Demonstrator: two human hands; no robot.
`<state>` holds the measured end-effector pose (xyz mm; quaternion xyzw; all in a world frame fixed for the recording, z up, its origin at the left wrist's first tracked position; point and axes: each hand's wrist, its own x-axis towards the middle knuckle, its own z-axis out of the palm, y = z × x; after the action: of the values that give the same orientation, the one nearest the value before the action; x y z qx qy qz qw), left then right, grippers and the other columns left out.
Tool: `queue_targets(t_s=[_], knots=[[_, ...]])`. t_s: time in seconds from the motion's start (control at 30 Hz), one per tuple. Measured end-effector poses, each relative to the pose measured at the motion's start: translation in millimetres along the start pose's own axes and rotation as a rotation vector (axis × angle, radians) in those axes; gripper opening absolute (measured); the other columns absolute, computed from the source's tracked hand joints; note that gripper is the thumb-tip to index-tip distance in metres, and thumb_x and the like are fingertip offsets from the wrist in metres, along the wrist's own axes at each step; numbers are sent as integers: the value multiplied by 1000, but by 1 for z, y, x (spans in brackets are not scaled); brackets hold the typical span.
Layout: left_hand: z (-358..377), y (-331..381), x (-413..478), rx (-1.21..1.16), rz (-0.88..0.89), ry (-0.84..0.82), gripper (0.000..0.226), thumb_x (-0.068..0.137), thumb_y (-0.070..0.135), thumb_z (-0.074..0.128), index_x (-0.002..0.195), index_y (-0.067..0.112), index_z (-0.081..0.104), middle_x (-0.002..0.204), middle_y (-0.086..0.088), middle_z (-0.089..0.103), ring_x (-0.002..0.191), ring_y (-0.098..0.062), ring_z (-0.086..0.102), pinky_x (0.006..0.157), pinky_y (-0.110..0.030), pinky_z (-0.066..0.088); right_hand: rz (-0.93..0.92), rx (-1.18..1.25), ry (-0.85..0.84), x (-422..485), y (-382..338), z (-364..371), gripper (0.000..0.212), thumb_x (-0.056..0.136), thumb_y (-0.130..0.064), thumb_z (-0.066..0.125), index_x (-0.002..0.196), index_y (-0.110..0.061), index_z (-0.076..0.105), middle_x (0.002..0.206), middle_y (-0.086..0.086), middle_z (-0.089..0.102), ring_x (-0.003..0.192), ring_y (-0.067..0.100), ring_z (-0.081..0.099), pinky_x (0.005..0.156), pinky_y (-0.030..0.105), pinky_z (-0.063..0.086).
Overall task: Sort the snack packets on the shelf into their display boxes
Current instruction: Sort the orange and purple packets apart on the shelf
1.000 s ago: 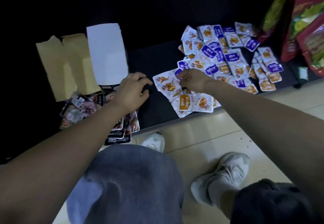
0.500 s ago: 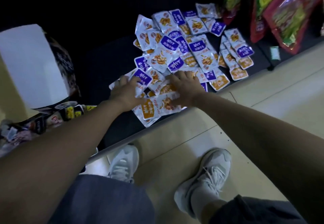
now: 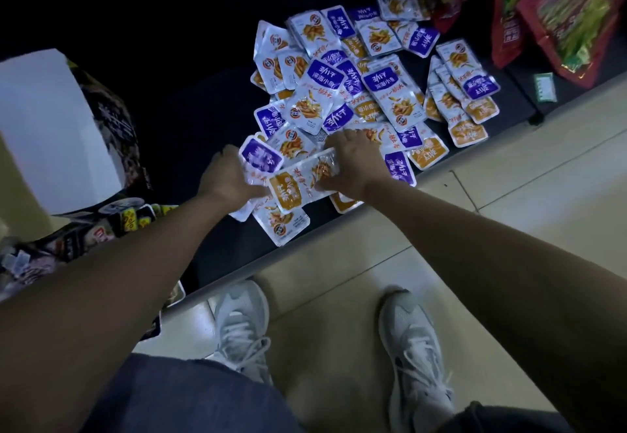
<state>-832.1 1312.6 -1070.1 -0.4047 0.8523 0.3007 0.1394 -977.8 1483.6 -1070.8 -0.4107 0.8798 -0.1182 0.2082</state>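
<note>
A heap of small white snack packets [image 3: 369, 86] with purple or orange labels lies on the dark low shelf [image 3: 203, 120]. My left hand [image 3: 227, 178] grips a purple-labelled packet [image 3: 261, 159] at the heap's near left edge. My right hand [image 3: 353, 164] presses on and holds an orange-labelled packet [image 3: 298, 188] that lies between both hands. An open display box [image 3: 51, 127] with a white raised flap stands at the far left, with dark packets [image 3: 112, 225] in front of it.
Large red and green snack bags [image 3: 556, 18] hang or stand at the top right. A small green price tag [image 3: 544, 88] sits on the shelf edge. Beige floor tiles [image 3: 339, 297] and my two white sneakers [image 3: 242, 327] lie below the shelf.
My left hand has left the box side and come over to the heap. Both hands have closed on packets at its near edge. The view has shifted right.
</note>
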Motion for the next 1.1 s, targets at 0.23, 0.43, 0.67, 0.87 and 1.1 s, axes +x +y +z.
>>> queue_targets(t_s=[0.23,0.43,0.67,0.87,1.1], knots=[[-1,-17,10,-422,-95,144,54,80,19,81,120,3,49,112,-7,62,99,-23,60,85,-39,51,-32,240,-7,25,11,-2,55,79,-34,77,120,-13,48,115,8,60,104,26,57,78,30,42],[4,-16,12,-489,-146,184,43,88,21,73,121,4,51,108,-5,60,96,-20,59,82,-34,47,-47,241,-139,43,6,-13,66,78,-42,77,131,-16,47,127,8,59,109,26,59,88,41,52],[-3,-9,12,-517,-217,235,33,94,21,64,122,7,53,111,-6,61,99,-21,58,84,-34,48,-55,390,-191,76,14,-29,42,86,-22,71,121,-10,52,101,2,55,91,19,56,53,11,35],[-10,-9,10,-572,-322,256,27,96,21,60,117,4,56,105,-8,62,95,-23,59,80,-31,45,-254,206,60,101,21,-34,48,87,-21,59,133,-11,47,126,16,53,106,32,55,83,43,49],[-18,-6,-5,-658,-397,520,31,99,20,57,123,1,52,104,-6,56,93,-21,53,76,-28,38,-847,-244,-333,95,8,-17,80,87,-58,59,153,-31,23,163,-1,7,150,20,3,116,37,1]])
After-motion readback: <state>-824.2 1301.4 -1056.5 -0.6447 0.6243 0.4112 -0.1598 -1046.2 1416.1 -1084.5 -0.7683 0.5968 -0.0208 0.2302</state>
